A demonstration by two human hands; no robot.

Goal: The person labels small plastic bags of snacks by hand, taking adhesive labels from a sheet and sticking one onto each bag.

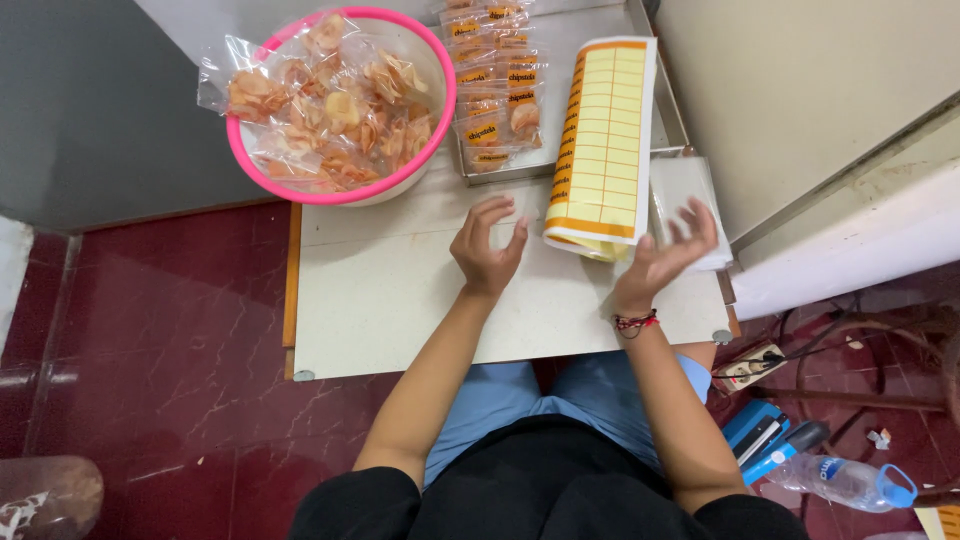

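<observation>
Hands hover empty, fingers spread: left hand (486, 247) and right hand (668, 250) flank the curled yellow sticker sheet (603, 140), which rests on the white surface (400, 290) near the pink bowl of bagged chips (340, 100).

- Left hand (487, 245): open, fingers spread and pointing to 12 o'clock, palm turned inward, holding nothing.
- Right hand (668, 252): open, fingers curled loosely, tilted toward 1 o'clock, empty.
- Both forearms bare, reaching up from 6 o'clock, elbows bent.
- Bracelet (635, 322) on the right wrist.
</observation>
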